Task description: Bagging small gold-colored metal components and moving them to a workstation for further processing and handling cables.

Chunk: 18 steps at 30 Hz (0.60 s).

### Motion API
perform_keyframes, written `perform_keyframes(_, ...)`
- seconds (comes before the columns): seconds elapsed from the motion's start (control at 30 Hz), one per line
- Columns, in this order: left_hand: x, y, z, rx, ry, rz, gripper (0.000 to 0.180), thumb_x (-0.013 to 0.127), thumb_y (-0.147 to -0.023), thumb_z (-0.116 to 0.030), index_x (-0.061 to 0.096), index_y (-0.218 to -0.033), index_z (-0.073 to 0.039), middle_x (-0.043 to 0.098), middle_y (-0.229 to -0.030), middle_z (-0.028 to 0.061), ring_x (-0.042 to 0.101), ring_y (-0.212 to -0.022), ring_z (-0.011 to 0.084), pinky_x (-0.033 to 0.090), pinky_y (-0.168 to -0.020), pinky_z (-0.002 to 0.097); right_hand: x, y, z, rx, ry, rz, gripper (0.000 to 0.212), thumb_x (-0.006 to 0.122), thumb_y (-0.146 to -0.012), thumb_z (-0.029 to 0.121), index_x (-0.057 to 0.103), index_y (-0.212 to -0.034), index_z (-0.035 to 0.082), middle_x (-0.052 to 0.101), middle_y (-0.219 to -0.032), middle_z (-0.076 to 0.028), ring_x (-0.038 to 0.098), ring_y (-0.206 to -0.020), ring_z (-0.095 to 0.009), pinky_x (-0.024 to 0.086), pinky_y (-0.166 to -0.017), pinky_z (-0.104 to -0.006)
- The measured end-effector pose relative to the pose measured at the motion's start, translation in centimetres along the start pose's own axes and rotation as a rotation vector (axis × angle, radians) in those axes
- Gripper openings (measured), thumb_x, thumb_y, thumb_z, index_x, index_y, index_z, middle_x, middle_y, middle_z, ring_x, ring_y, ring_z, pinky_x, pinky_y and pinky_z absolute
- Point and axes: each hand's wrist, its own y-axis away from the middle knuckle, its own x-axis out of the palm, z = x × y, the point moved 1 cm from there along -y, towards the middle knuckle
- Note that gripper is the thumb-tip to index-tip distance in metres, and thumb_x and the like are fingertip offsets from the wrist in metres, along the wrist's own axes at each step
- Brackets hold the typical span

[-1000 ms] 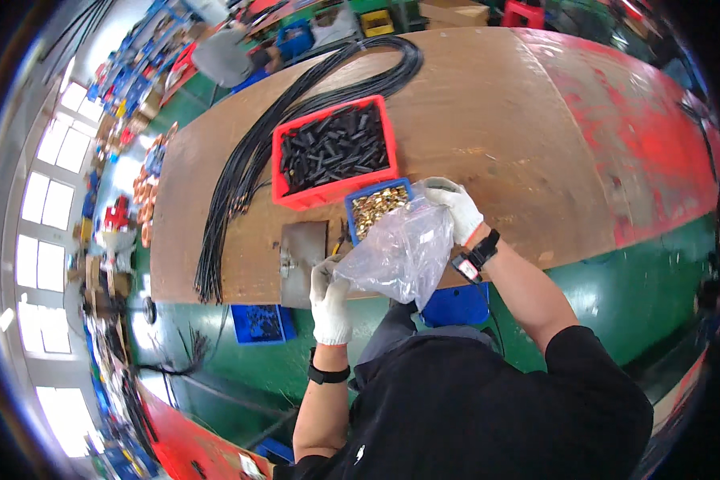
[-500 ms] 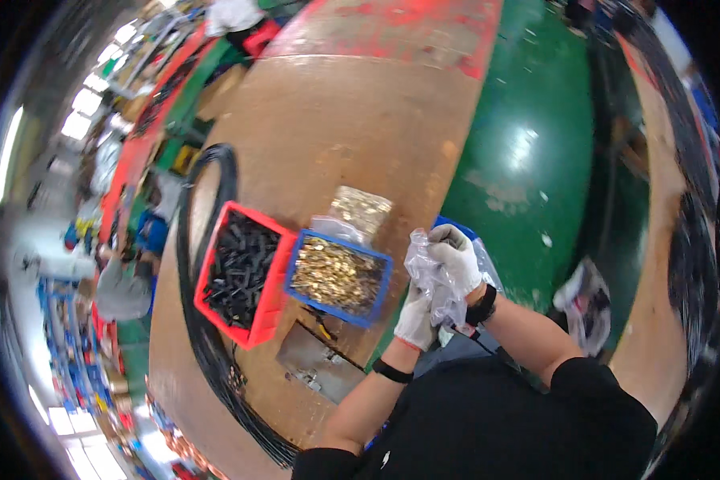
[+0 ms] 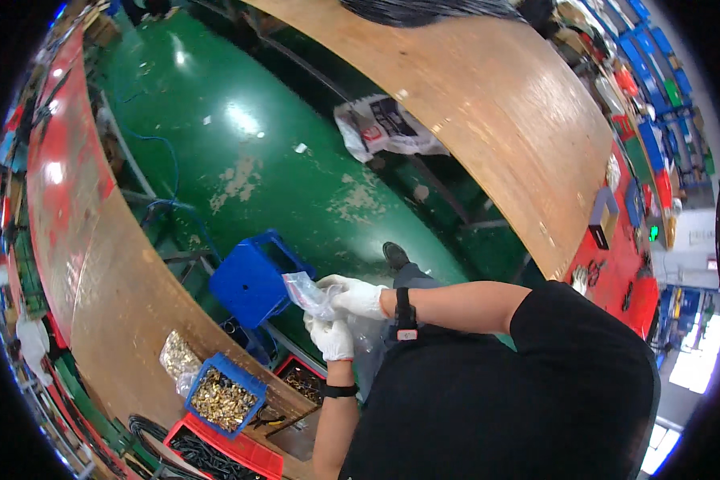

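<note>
Both my hands wear white gloves and are closed on a crumpled clear plastic bag (image 3: 310, 296). My right hand (image 3: 354, 297) grips it from the right, and my left hand (image 3: 330, 338) pinches it from below. A loose part of the bag hangs beneath my right wrist. I cannot make out anything inside it. Just beyond the bag stands a blue plastic stool (image 3: 244, 280) on the green floor. At lower left, a blue bin (image 3: 252, 398) of small brass-coloured parts rests on the wooden bench, beside a filled clear bag (image 3: 178, 357).
Next to the blue bin are a red bin (image 3: 264, 462) of black parts, a metal plate (image 3: 296, 436) and a coil of black cable (image 3: 148, 436). A second wooden table (image 3: 496, 104) curves across the upper right, with a white sack (image 3: 360, 132) beneath it. My shoe (image 3: 394, 254) shows on the floor.
My view has swung to the right, so the bench and bins now sit at lower left and the stool shows fully. The bag remains in both hands.
</note>
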Motion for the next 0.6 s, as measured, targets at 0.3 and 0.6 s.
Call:
perform_keyframes(0.3,7.4,7.9,0.2,-0.347,0.052,0.457,0.045,0.064,-0.098,-0.015,0.057,-0.139,0.001,0.065,-0.131,0.0126,0.062,-0.115,0.0197,0.050,-0.099,0.0340,-24.9,8.6,-7.6,0.040,0.833,-0.558,0.025,0.061,-0.087,0.026,0.076,-0.097,0.009,0.073,-0.093,-0.020,0.072,-0.089,-0.039,0.057,-0.080,-0.0445)
perform_keyframes(0.6,-4.7,32.5,9.6,-0.613,-0.563,0.043,0.035,0.059,-0.100,-0.028,0.069,-0.118,0.001,0.074,-0.108,0.0171,0.070,-0.099,0.0310,0.055,-0.091,0.0410,-30.6,26.3,-3.1,0.291,1.568,0.085,0.028,0.062,-0.092,0.036,0.073,-0.103,0.012,0.066,-0.104,-0.018,0.070,-0.092,-0.039,0.056,-0.077,-0.0484)
